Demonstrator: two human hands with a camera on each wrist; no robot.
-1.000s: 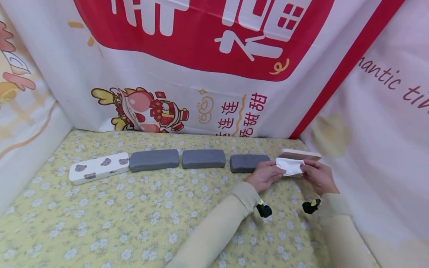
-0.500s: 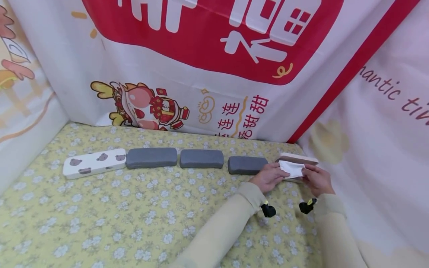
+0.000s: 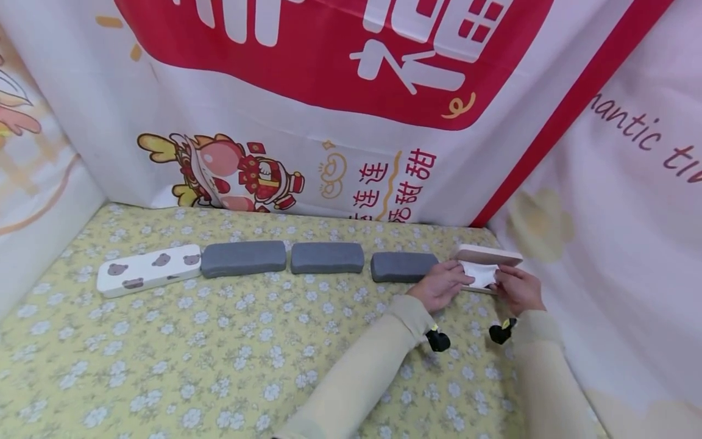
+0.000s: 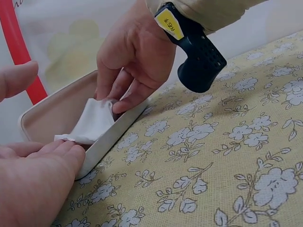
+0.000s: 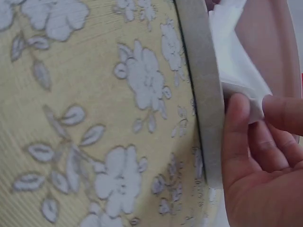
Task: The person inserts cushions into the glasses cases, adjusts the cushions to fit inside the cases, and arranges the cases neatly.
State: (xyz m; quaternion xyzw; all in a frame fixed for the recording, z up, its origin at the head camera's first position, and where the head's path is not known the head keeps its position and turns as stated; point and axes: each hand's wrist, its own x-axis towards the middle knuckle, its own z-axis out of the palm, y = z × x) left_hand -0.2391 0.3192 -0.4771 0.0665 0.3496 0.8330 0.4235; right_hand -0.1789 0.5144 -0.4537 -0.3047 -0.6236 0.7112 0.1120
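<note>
A glasses case (image 3: 490, 253) with a pale pink lining stands with its lid raised at the table's right end. A small white cloth (image 3: 480, 275) lies partly inside it. My right hand (image 3: 521, 290) pinches the cloth's right end between thumb and fingers, seen closely in the right wrist view, where the case's rim (image 5: 202, 71) runs beside the thumb. At the cloth's other end, the fingers of my left hand (image 3: 440, 286) lie almost straight against it. In the left wrist view the left thumb (image 4: 19, 79) is lifted away from those fingers.
To the left, a row holds three dark grey cases (image 3: 244, 258) and a white case with bear prints (image 3: 148, 271). The nearest grey one sits close to my left hand. A flowered cloth (image 3: 208, 366) covers the table; printed curtains (image 3: 307, 140) stand behind and at both sides.
Both hands have lowered the white cloth from above the case into its opening. More of the lid's lining shows behind it. The row of cases stays in place; the head view has shifted slightly.
</note>
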